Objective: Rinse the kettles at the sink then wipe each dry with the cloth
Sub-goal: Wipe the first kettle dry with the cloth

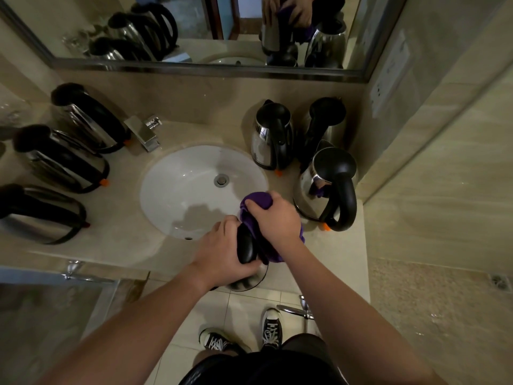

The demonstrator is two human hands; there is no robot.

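Note:
At the front right rim of the white sink (177, 173) I hold a steel kettle (247, 283), mostly hidden under my hands. My left hand (224, 254) grips its black handle (245, 245). My right hand (273, 218) clutches a purple cloth (256, 200) and presses it onto the top of that kettle. Three steel kettles with black handles stand upright to the right of the sink (270, 137) (326, 120) (326, 187). Three more lie in a row on the counter to the left (88, 118) (61, 159) (41, 215).
A chrome tap (144, 132) stands at the back left of the sink. A mirror (194, 29) runs along the back wall. A tiled wall with a socket plate (388, 79) closes the right side. A glass panel (50, 307) stands at lower left. My shoes (272, 329) are on the tiled floor.

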